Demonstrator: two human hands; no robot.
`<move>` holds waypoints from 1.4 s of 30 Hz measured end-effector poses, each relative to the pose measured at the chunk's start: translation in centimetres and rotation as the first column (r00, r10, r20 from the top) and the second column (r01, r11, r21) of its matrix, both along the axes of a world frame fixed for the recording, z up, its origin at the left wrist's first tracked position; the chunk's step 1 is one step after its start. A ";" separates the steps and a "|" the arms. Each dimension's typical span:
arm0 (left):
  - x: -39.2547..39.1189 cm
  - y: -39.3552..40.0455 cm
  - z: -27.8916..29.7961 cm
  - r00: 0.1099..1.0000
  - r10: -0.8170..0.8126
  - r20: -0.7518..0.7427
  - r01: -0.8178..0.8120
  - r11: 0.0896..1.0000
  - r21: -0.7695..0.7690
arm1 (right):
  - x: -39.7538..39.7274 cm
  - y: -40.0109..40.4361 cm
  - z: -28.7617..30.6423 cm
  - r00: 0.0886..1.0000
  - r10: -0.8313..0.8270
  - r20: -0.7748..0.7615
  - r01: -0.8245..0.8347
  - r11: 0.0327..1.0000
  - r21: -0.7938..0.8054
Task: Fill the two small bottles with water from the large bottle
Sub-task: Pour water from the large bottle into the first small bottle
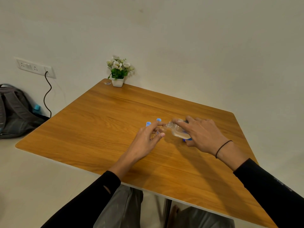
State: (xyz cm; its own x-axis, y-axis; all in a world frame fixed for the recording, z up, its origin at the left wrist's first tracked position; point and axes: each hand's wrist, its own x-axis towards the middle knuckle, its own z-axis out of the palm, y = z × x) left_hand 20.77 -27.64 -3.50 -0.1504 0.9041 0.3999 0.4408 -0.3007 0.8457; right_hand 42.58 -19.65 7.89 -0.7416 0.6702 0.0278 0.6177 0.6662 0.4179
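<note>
Large bottle [178,131], clear w/ water, tipped in right hand [203,134]; left hand [148,137] grips small bottle [158,132].

Wooden worktop [115,109] set against a pale wall [197,38]. White pot of white flowers [118,71] at the far corner, a small scrap [107,83] just beside it. Socket panel [35,67] on the wall, dark cable [47,94] hanging down. Grey backpack [14,111] on the floor, left.

Black long sleeves [92,193], grey trousers [121,209] (thin black band [222,148] on right wrist).
</note>
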 end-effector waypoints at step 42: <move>0.3 0.0 0.6 1.000 0.010 -0.008 -0.009 0.998 0.064 | 0.1 -0.2 0.8 1.000 0.016 0.001 -0.016 1.000 0.023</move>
State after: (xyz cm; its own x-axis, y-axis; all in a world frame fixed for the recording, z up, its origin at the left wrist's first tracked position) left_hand 21.08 -27.65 -2.86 -0.1554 0.8754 0.4578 0.4506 -0.3496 0.8214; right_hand 42.69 -19.83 8.70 -0.7525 0.6572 0.0427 0.6066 0.6665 0.4334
